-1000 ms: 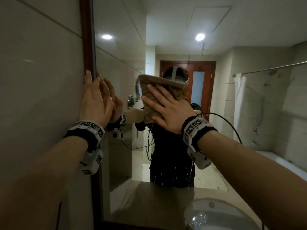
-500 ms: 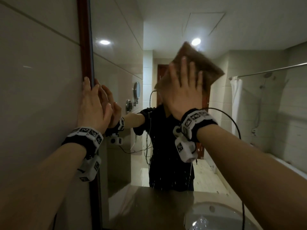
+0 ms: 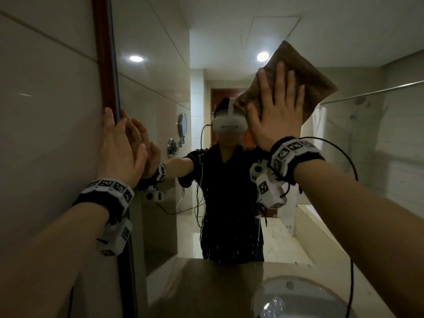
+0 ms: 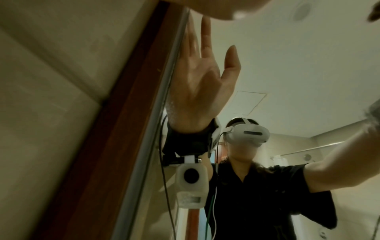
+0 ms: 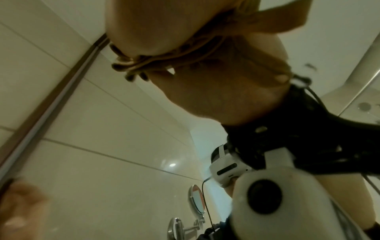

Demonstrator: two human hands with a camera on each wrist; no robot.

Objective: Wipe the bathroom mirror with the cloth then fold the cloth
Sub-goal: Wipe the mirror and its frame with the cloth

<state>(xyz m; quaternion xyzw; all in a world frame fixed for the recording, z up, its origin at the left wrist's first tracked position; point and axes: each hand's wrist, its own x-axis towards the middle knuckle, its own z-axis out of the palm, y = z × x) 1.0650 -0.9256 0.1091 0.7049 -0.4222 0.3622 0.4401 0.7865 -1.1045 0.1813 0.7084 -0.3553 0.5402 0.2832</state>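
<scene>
While tilted corner-up, cloth pressed on mirror under flat right hand.

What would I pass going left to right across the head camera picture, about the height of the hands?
Tiled wall → left hand resting at the mirror's wooden frame → round wall mirror seen in reflection → reflected white headset → right hand pressing the brown cloth to the glass → reflected shower curtain rod.
</scene>
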